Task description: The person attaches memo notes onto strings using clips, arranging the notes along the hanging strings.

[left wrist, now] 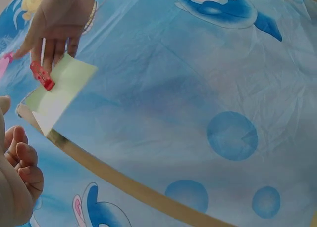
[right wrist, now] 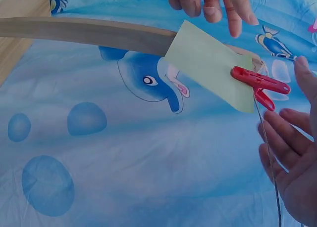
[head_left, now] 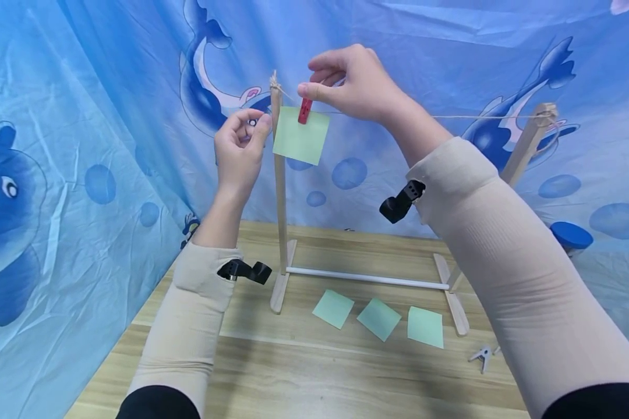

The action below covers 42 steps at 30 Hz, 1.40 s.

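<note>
A pale green sticky note [head_left: 301,139] hangs from a thin string [head_left: 472,117] near the left wooden post [head_left: 280,203]. A red clothespin [right wrist: 257,79] grips its top edge over the string. Just off the clothespin, my right hand [head_left: 353,84] has its thumb and fingers spread apart, with a gap showing in the right wrist view. Left of the note is my left hand [head_left: 241,145], fingers loosely bent and nothing between them. The left wrist view shows the note [left wrist: 64,93] tilted, its clothespin [left wrist: 42,76] below the right hand's fingers.
Three more green notes [head_left: 333,309] lie on the wooden table [head_left: 293,372]. A white rod [head_left: 367,278] joins the stand's feet. The right post [head_left: 526,142] carries the string's other end. A grey clothespin [head_left: 482,357] lies near the right arm; beyond it stands a blue-lidded container [head_left: 571,234].
</note>
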### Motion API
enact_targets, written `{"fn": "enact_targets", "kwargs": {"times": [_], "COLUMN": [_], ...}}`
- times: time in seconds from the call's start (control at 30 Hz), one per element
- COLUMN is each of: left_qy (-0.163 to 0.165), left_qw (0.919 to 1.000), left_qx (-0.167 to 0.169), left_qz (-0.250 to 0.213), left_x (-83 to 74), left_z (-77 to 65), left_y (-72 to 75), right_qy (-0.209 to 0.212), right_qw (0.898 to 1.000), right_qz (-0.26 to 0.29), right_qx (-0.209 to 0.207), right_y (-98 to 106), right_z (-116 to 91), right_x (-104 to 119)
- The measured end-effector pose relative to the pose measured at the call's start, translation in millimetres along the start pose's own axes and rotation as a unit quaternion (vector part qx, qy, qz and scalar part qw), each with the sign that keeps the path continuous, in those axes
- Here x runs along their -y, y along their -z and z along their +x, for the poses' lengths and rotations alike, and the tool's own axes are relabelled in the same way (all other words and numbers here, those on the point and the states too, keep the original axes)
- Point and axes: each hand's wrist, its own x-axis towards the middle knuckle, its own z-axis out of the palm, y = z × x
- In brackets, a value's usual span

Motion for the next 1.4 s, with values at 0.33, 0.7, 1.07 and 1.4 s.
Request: {"fn": "enact_targets", "kwargs": {"times": [0.33, 0.7, 1.07, 1.4], "left_qy": [-0.12, -0.158, 0.01, 0.101], "left_qw": [0.9912, 0.9648, 0.9435, 0.909], "left_qx": [-0.035, 0.135, 0.258, 0.344], "left_qz": [0.041, 0.16, 0.207, 0.212], "left_x": [14.4, 55.4, 108.3, 150.0], "left_z": [-44.5, -116.1, -197.8, -243.4], "left_y": [3.2, 2.3, -4.3, -17.0], "right_qy": [0.159, 0.165, -0.003, -0.164], "right_qw": [0.96, 0.965, 0.987, 0.979], "right_qz": [0.038, 0.076, 0.061, 0.031], "right_qx": [-0.227, -0.188, -0.146, -0.118], "right_y": [-13, -68, -104, -114], "right_z": [-55, -169, -301, -392], "right_x": [-21, -83, -139, -179]}}
